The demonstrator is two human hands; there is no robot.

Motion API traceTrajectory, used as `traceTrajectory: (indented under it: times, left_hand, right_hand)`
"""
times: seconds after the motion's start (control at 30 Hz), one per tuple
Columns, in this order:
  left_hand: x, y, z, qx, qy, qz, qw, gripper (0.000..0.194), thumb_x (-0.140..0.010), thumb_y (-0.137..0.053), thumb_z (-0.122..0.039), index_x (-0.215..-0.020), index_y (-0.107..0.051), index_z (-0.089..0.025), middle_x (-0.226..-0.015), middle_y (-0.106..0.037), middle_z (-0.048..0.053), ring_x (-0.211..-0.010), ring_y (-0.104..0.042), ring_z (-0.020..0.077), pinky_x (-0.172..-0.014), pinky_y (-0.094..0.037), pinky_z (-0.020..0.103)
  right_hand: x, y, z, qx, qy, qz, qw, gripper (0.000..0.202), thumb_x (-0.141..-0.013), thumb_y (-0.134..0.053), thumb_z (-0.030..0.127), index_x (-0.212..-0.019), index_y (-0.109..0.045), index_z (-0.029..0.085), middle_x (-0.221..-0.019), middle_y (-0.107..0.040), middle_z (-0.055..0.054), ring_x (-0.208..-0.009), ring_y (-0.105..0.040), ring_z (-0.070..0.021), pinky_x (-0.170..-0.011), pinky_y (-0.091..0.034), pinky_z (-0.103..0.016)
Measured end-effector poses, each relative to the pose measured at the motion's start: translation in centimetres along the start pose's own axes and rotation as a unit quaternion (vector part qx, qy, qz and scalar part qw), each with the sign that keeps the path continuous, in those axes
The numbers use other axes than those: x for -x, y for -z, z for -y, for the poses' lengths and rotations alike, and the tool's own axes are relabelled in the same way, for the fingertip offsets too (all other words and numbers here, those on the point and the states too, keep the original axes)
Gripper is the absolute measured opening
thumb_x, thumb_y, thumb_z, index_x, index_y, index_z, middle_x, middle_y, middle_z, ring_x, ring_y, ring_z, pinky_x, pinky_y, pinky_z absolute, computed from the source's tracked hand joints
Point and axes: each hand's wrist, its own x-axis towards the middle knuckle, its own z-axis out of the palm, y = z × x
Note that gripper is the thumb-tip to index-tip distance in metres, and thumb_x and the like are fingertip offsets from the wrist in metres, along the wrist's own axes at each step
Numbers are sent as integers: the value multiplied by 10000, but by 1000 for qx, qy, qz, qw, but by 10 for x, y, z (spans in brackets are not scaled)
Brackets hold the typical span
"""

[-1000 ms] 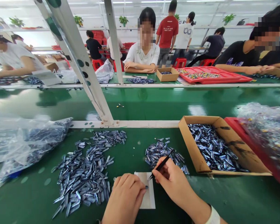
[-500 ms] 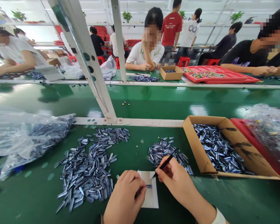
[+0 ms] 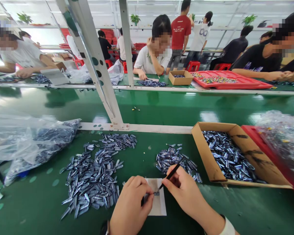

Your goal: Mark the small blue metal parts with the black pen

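Observation:
My left hand (image 3: 133, 204) is closed in a pinch over a pale card (image 3: 159, 209) lying on the green table. At its fingertips is the end of a small dark, glassy piece (image 3: 156, 193), which rests on the card. My right hand (image 3: 183, 187) grips a slim black pointed tool (image 3: 172, 173) like a pen; whether it is tweezers I cannot make out. The tool's tip slants down to the small piece, at or just above it. A small pile of similar pieces (image 3: 170, 156) lies beyond my right hand, and a larger heap (image 3: 93, 179) is left of my left hand.
A cardboard box (image 3: 204, 156) of similar pieces stands at right, beside a red tray (image 3: 267, 148) under a clear bag (image 3: 284, 130). Another plastic bag (image 3: 39, 143) lies at left. A white metal post (image 3: 95, 65) rises from the table's far rail (image 3: 159, 128). People work opposite.
The black tool's tip has come down and left, from above the card to the small piece. My left hand stays at the piece. The person opposite has lowered a hand to the table.

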Motion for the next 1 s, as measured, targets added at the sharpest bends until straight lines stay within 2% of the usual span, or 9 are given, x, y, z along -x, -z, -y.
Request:
traceTrajectory:
  times: [0.17, 0.43, 0.63, 0.8, 1.0]
  left_hand:
    - [0, 2, -1, -3, -10, -1, 1000, 182, -808, -558, -70, -755, -653, -216, -891, -653, 24, -869, -616, 209, -776, -507, 367]
    - [0, 2, -1, -23, -17, -13, 999, 185, -785, -575, -55, -740, -648, -219, -878, -656, 17, -854, -624, 208, -758, -517, 355]
    - [1, 3, -1, -38, -40, -1, 999, 190, -810, -570, -52, -783, -653, -220, -906, -652, 23, -865, -624, 208, -763, -531, 358]
    - [4, 1, 1, -98, -81, -9, 992, 287, -815, -555, -39, -901, -693, -277, -1056, -647, 31, -969, -620, 224, -810, -541, 375]
    - [9, -2, 3, -163, -95, -21, 982, 276, -827, -564, -67, -947, -686, -284, -1058, -654, 26, -963, -622, 231, -785, -537, 378]
  right_hand:
    - [1, -1, 3, 55, 13, 23, 998, 98, -856, -610, 263, -891, -523, 238, -706, -635, 14, -640, -623, -188, -606, -495, -305]
    - [1, -1, 2, 68, 16, 25, 997, 98, -849, -616, 262, -886, -527, 243, -700, -645, 18, -640, -639, -192, -603, -502, -301]
    - [0, -1, 1, 70, 20, 31, 997, 95, -849, -617, 245, -888, -531, 242, -717, -652, 20, -645, -639, -186, -607, -503, -293]
    - [1, 0, 3, 74, 24, 38, 996, 92, -837, -631, 225, -880, -551, 237, -725, -665, 16, -642, -638, -183, -606, -500, -289]
    - [2, 2, 4, 33, 20, 41, 998, 67, -856, -614, 241, -882, -553, 235, -740, -657, 11, -657, -637, -181, -612, -513, -285]
